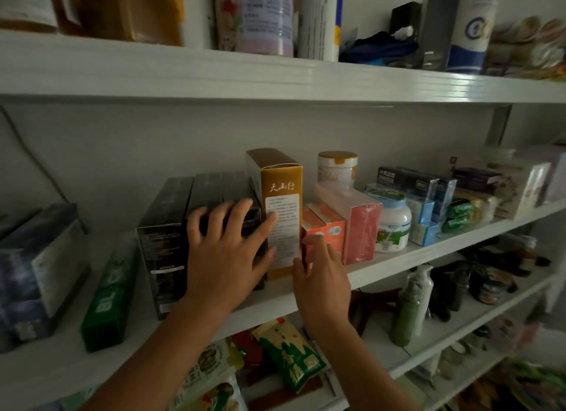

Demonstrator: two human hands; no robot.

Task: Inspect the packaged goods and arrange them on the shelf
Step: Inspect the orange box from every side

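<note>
Left hand (228,251): open, fingers spread and straight, pressing flat on the fronts of the gold box (283,202) and the black boxes (171,227).
Right hand (318,276): fingers curled at the gold box's lower right edge, apparently pinching it; contact partly hidden.
Gold box: upright on the middle shelf (398,268), between the black boxes and an orange box (327,230).

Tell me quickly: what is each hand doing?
Left hand: open, fingers spread on the tall gold cardboard box.
Right hand: at its right edge; grip unclear.
</note>
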